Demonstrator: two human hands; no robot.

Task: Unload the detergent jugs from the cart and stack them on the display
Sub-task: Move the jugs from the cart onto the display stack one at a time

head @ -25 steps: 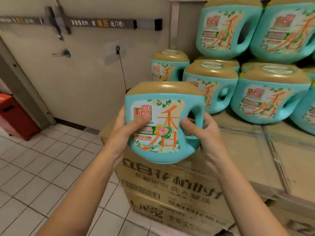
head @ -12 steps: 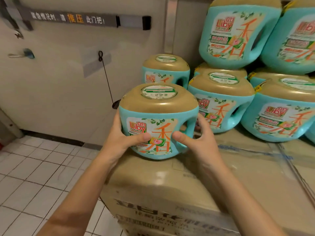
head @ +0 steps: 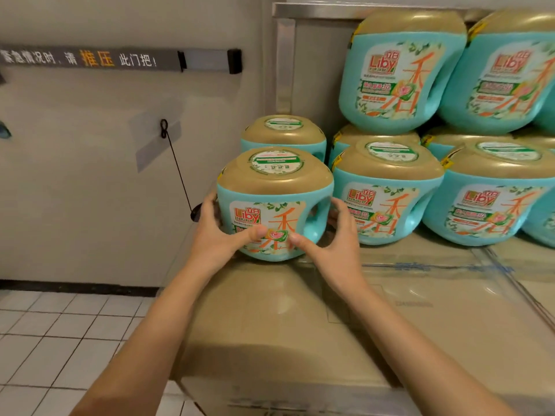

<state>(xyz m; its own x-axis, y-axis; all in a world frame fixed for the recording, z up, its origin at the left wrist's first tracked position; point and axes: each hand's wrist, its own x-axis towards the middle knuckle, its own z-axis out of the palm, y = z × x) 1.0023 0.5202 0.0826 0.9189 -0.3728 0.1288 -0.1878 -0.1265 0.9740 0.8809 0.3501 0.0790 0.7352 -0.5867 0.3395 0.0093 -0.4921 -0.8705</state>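
Presently the teal detergent jug [head: 274,190] is gripped, the left hand [head: 216,235] and right hand [head: 339,244] curled round its body; it is set upright on the cardboard box [head: 300,325], just beside the stacked jugs [head: 387,187].

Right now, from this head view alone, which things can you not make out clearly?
- The cart: nowhere in the head view, outside the frame.
- Fingers of the left hand and right hand: mostly hidden behind the held jug; the thumbs show.
- Rear jug: its label is hidden by the held jug.
- Upper right jug: cut off by the right edge.
- Cap label: print too small to read.
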